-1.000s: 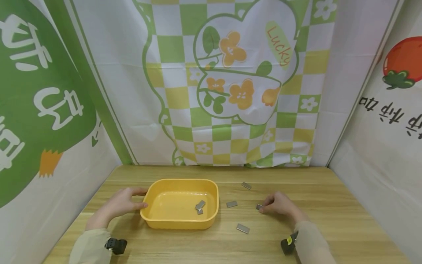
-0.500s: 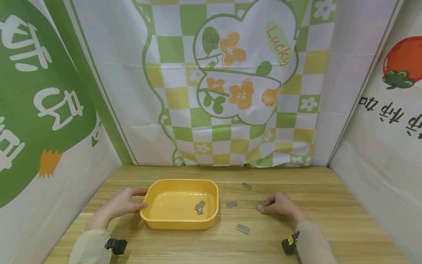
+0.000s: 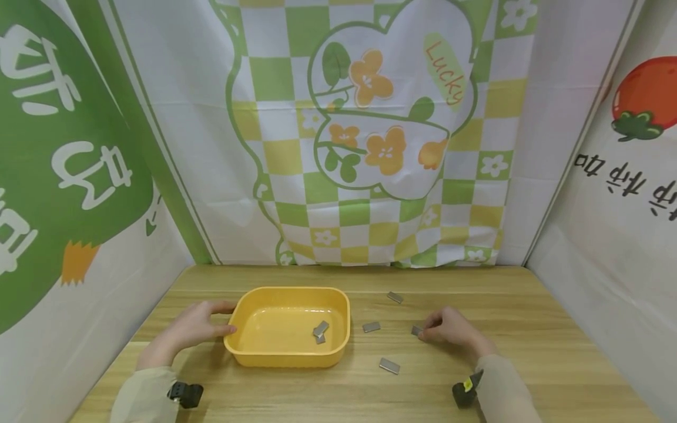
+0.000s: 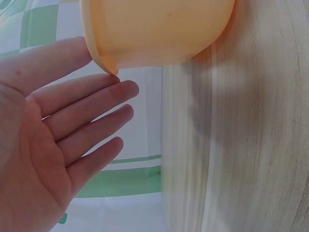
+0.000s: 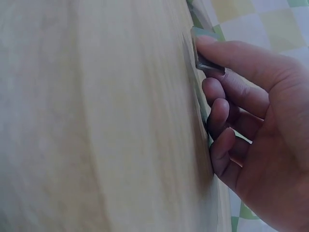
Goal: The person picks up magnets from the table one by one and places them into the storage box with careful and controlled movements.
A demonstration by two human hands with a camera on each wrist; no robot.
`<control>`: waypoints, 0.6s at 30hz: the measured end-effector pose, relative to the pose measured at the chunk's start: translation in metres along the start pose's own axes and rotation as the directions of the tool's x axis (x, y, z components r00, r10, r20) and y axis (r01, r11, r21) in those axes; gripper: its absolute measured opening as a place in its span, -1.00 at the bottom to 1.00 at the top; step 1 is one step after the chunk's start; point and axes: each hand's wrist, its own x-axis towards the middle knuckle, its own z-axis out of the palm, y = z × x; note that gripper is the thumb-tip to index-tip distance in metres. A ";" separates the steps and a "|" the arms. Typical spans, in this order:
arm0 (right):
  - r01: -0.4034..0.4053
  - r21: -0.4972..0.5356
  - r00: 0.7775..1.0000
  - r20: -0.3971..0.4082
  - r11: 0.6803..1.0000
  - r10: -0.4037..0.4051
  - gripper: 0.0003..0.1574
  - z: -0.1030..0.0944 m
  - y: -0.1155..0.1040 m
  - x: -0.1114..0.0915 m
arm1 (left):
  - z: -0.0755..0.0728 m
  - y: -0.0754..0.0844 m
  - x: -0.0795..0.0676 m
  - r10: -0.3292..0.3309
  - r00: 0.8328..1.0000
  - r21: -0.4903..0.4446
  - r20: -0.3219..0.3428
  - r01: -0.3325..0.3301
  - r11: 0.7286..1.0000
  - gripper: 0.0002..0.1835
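Note:
My left hand (image 3: 198,325) is at the left end of a yellow plastic tub (image 3: 285,359), its thumb and index fingertip touching the rim. In the left wrist view its fingers reach out nearly straight, spread a little, with the palm showing. To the right of the tub, my right hand (image 3: 448,328) pinches a small flat grey rectangular piece (image 5: 207,64) between thumb and index finger, low at the tabletop. The other fingers of that hand curl in. Inside the tub, towards its right side, a few similar grey pieces (image 3: 321,329) lie overlapping.
Three more grey pieces lie on the wooden table (image 3: 338,399) between tub and right hand: a far one (image 3: 395,297), a middle one (image 3: 371,326) and a near one (image 3: 389,366). A printed curtain (image 3: 381,235) hangs behind the table, with fabric walls on both sides.
Both hands and the tub stay in place. The grey piece pinched by my right hand now shows at a slightly different tilt.

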 end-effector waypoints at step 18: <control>0.014 0.070 0.999 -0.040 0.997 -0.012 -0.72 -0.001 -0.004 0.005 | 0.000 0.000 0.000 -0.003 1.000 0.008 -0.001 0.003 1.000 -0.37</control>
